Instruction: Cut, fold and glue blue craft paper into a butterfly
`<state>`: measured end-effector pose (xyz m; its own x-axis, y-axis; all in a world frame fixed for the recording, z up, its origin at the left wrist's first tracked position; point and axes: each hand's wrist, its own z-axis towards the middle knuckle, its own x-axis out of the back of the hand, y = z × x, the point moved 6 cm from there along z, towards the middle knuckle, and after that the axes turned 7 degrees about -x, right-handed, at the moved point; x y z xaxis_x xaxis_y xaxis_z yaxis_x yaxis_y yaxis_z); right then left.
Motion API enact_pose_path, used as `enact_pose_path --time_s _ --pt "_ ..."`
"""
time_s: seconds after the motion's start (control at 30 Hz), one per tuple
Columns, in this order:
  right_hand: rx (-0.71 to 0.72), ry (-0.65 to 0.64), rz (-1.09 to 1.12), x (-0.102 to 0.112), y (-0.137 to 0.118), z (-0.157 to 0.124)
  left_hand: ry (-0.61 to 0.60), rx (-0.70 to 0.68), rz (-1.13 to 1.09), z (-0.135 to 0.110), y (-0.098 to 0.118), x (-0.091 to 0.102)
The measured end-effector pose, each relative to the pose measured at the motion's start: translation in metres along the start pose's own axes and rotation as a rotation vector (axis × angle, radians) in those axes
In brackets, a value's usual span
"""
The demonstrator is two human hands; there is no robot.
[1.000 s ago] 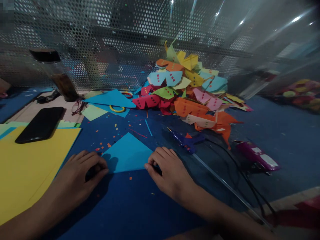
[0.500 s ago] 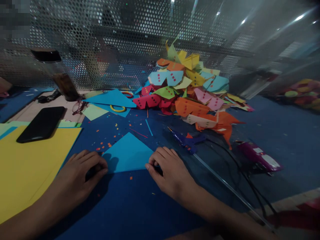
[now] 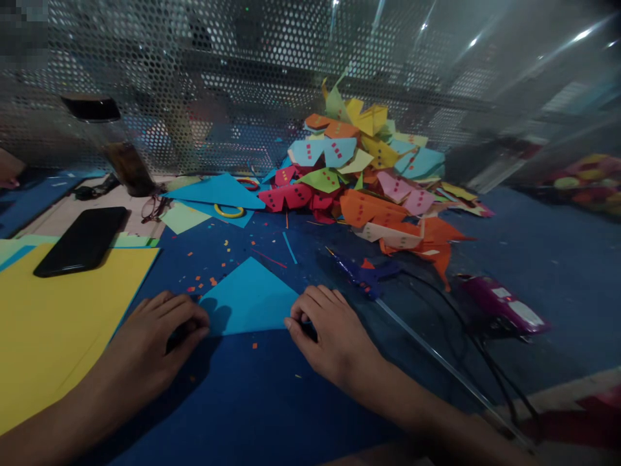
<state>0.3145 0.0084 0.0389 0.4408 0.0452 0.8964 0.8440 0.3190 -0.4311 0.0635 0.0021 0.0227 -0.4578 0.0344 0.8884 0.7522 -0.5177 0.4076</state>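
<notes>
A blue sheet of paper (image 3: 250,299), folded into a triangle, lies on the blue tabletop with its peak pointing away from me. My left hand (image 3: 167,333) pinches its left corner between thumb and curled fingers. The right corner is pinched the same way by my right hand (image 3: 327,327). Both corner tips are hidden by the fingers. Tiny orange and red paper scraps (image 3: 198,283) are scattered just behind the left edge of the triangle.
A heap of coloured paper butterflies (image 3: 363,175) stands at the back. A glue gun (image 3: 366,278) with a long clear stick and a purple box (image 3: 504,304) with cables lie right. Yellow paper (image 3: 63,336), a black phone (image 3: 82,241), scissors (image 3: 229,210) and a bottle (image 3: 127,155) are left.
Almost nothing differs. Both hands stay at the paper's corners, and the folded triangle keeps its place.
</notes>
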Motion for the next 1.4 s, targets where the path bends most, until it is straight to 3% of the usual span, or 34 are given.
enact_pose_path --time_s 0.77,1.4 --pt "-0.036 -0.003 -0.032 0.0 0.003 -0.001 0.04 -0.103 0.091 -0.001 0.008 0.002" --pt "-0.051 0.025 -0.054 0.004 0.01 -0.007 0.087 -0.304 0.307 -0.003 0.029 0.006"
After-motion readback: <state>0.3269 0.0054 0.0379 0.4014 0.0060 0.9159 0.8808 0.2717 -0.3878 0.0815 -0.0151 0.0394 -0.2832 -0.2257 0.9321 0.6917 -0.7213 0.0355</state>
